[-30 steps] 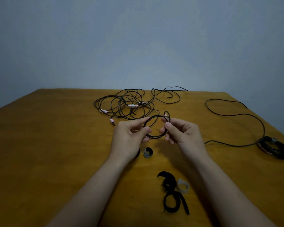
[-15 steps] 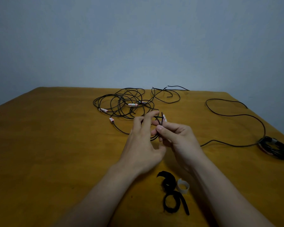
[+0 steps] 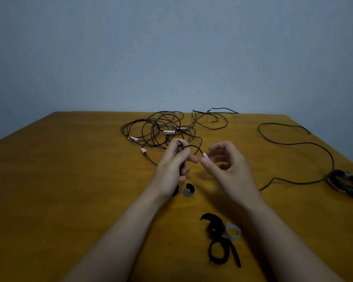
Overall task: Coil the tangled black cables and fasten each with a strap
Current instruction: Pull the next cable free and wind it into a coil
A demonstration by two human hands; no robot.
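We judge one bundle (image 3: 348,185) strapped, the tangle (image 3: 159,127) left to do. Left hand (image 3: 171,165) grip holds a small coil (image 3: 192,147); right hand (image 3: 230,169) grip loose, thumb touching its tagged end (image 3: 204,155).

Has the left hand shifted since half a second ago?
Yes. The left hand, gripping the cable, has moved left and farther up the table, uncovering the grey strap roll it hid then.
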